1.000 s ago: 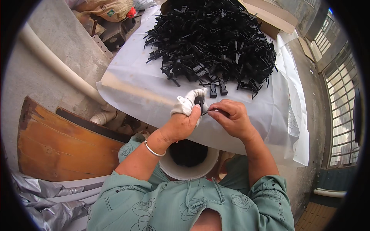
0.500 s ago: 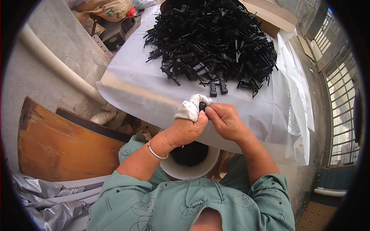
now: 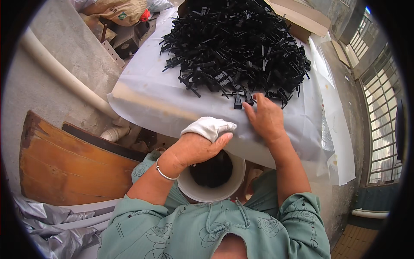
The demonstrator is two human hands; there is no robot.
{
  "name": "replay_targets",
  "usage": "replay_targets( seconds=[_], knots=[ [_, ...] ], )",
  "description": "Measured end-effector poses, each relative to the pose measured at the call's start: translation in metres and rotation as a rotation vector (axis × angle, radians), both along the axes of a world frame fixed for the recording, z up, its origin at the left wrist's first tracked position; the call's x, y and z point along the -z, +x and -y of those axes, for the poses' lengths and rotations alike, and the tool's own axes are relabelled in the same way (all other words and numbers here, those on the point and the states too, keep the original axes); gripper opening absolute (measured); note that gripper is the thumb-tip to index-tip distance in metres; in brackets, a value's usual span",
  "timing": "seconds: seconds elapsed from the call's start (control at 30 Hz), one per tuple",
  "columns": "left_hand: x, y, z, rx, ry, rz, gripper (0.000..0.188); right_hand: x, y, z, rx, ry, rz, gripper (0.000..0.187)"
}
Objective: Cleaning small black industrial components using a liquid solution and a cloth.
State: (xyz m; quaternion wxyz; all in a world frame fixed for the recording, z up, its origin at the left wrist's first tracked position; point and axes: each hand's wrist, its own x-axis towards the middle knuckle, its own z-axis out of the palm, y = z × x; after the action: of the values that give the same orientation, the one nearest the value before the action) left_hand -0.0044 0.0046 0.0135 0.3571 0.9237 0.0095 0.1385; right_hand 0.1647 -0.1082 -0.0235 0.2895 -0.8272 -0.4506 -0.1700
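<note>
Right hand (image 3: 266, 118): grip open, thumb and index finger spread at a small black plastic piece (image 3: 249, 96); contact cannot be told. Piece lies on the bench (image 3: 146, 97), covered in translucent white sheeting, at the near edge of a large heap of black plastic parts (image 3: 233, 47). Left hand (image 3: 196, 147): white cloth (image 3: 205, 126) over fingers, near a round white bucket (image 3: 239, 176); grip state cannot be told.

Soft daylight glares at the barred window (image 3: 383, 125); edges bend strongly.
</note>
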Motion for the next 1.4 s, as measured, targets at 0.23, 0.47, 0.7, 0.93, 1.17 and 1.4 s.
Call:
replay_targets(
  seconds=[0.23,0.47,0.7,0.93,1.17,1.4],
  knots=[
    [0.008,0.005,-0.007,-0.194,-0.955,-0.102,0.022,-0.011,-0.005,0.011,-0.126,0.195,-0.509,0.02],
    [0.015,0.009,-0.007,-0.097,-1.731,-0.202,0.017,-0.025,-0.022,0.018,-0.632,0.118,-0.156,0.033],
    [0.019,0.015,0.016,-0.184,-1.01,0.027,0.026,-0.027,-0.047,0.016,-0.473,0.299,-0.355,0.013],
    [0.013,0.011,0.017,-0.132,-0.861,0.047,0.024,-0.02,-0.034,0.012,-0.496,0.278,-0.947,0.024],
    [0.027,0.013,0.018,-0.32,-0.495,0.184,0.027,-0.013,-0.044,0.009,-0.513,0.138,-0.725,0.03],
    [0.031,0.009,0.02,-0.322,-0.247,0.379,0.028,0.003,-0.059,0.0,-0.472,0.281,-0.961,0.028]
  ],
)
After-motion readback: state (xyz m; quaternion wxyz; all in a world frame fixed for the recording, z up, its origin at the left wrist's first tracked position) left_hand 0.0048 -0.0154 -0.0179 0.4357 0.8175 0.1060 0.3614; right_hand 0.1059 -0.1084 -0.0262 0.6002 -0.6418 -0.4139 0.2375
